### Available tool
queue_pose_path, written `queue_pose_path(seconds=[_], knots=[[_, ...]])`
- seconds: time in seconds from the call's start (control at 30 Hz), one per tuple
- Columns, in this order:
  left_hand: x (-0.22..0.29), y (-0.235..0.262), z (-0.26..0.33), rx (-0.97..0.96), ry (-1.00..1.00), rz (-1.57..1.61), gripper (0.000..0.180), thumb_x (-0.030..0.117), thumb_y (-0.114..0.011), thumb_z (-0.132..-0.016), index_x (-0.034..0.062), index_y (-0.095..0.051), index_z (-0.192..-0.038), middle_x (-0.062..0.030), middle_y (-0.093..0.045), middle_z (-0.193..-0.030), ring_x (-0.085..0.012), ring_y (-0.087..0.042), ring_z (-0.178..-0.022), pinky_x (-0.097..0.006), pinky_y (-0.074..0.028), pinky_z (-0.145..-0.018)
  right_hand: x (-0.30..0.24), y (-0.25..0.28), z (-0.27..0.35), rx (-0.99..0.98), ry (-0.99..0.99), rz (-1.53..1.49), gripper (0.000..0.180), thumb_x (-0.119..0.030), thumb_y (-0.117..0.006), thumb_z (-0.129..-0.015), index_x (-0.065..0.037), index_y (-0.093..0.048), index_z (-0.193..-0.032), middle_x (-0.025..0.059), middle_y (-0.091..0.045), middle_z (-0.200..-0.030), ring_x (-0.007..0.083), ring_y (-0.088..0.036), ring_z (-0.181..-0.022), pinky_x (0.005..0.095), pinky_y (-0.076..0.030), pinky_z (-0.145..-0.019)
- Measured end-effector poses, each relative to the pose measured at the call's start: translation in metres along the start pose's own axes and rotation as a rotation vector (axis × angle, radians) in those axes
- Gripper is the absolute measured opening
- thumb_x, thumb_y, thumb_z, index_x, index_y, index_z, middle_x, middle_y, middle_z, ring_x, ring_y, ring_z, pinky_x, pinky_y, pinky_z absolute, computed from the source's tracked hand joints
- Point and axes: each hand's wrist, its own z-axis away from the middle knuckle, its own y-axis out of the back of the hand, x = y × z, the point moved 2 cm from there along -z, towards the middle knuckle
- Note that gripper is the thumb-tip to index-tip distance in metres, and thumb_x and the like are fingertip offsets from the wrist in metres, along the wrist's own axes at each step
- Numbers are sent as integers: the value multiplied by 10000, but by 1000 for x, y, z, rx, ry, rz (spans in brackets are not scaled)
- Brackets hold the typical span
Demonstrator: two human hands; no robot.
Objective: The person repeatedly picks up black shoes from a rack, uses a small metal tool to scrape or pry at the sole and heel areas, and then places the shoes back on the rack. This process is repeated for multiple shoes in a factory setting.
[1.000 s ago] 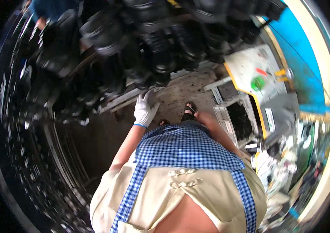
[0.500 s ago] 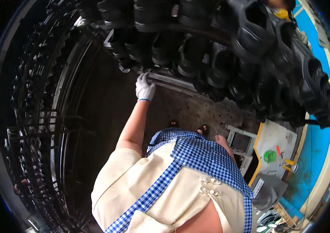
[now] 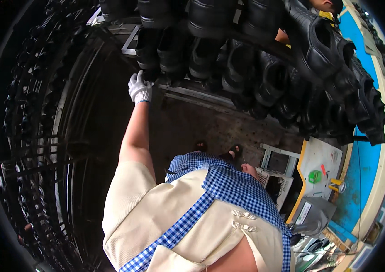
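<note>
A white bench [image 3: 324,156] is seen at the right with a green round thing [image 3: 315,176] and a yellow object [image 3: 336,184] on it. A grey crate [image 3: 277,162] stands just beside it, above a blue floor [image 3: 367,167].

Packed black boots [image 3: 247,77] above; open gap below.

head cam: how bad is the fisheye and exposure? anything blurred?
Head view: strong fisheye, the rack rails bend toward the rim, black vignette all round; left side is deep in shadow, right side bright; the gloved left hand and black boots look sharp enough, no obvious glare.
</note>
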Motion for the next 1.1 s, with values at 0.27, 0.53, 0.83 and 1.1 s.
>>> queue_pose_path(seconds=[0.27, 0.53, 0.83, 1.1], knots=[[-1, -16, -61, -286, -343, -382, 625, 327, -711, -771, 190, -537, -1355, -71, -475, -1441, -285, -425, -1323, -562, -330, -1097, 9, -29, -3, 26, -7, 5, 343, -309, -433, -1017, -94, -668, -1146, 144, -696, -1071, 330, -670, -961, 433, -524, -832], [-8, 57, -21, -250, -512, -60, 232, 334, -606, -890, 132, -688, -969, -112, -689, -867, -320, -632, -967, -555, -347, -1081, -78, 17, 2, 95, 220, -386, 279, -192, -444, -1057, -22, -630, -1175, 67, -629, -729, 151, -560, -621, 328, -458, -600], [47, 156, 116, -428, 714, 1820, 251, 179, -636, -965, 6, -615, -1146, -72, -680, -1000, -175, -654, -956, -308, -539, -843, -322, 94, 87, 84, 1083, -349, 477, -218, -795, -836, -59, -627, -1253, 41, -611, -931, 106, -541, -709, 249, -448, -606], [156, 226, 196, -964, 699, 2051, 423, 320, -578, -969, 44, -588, -1289, -111, -670, -1192, -249, -643, -1083, -353, -519, -925, -331, 135, 101, 244, 1258, -438, 591, -352, -794, -833, -63, -583, -1305, 110, -605, -1113, 284, -640, -1001, 341, -535, -857]])
